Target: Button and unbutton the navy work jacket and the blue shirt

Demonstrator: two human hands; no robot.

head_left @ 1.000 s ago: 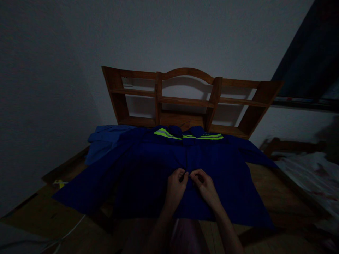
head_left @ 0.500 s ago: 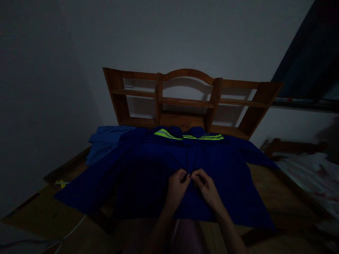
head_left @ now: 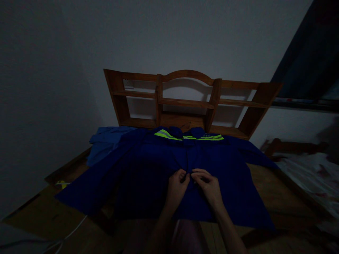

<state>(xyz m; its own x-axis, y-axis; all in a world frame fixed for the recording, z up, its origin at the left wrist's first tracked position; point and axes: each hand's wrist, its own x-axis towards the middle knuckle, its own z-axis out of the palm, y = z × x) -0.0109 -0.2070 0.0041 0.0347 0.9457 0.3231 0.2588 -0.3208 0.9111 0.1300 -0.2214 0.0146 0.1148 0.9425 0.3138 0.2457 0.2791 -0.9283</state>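
A dark blue work jacket [head_left: 148,176] with yellow-green reflective strips across the chest lies spread out, its collar toward the shelf and its sleeves out to both sides. At the middle of its front opening, my left hand [head_left: 178,187] pinches the edge of the cloth between thumb and fingers. Close beside it, my right hand [head_left: 209,187] is also closed on the front edge, fingertips nearly meeting those of the left. The small spot between the fingertips is too dark to show any button.
The jacket rests on a wooden table [head_left: 275,190]. Behind stands a wooden shelf unit [head_left: 188,102] against the wall. Folded lighter blue cloth [head_left: 104,141] lies at the back left, a small yellow item [head_left: 63,184] at the left, and a white cable [head_left: 75,229] hangs below. White bedding [head_left: 312,176] is at the right.
My right hand has turned slightly, its fingers now lying flatter across the front edge. My left hand and the jacket stay almost in place.
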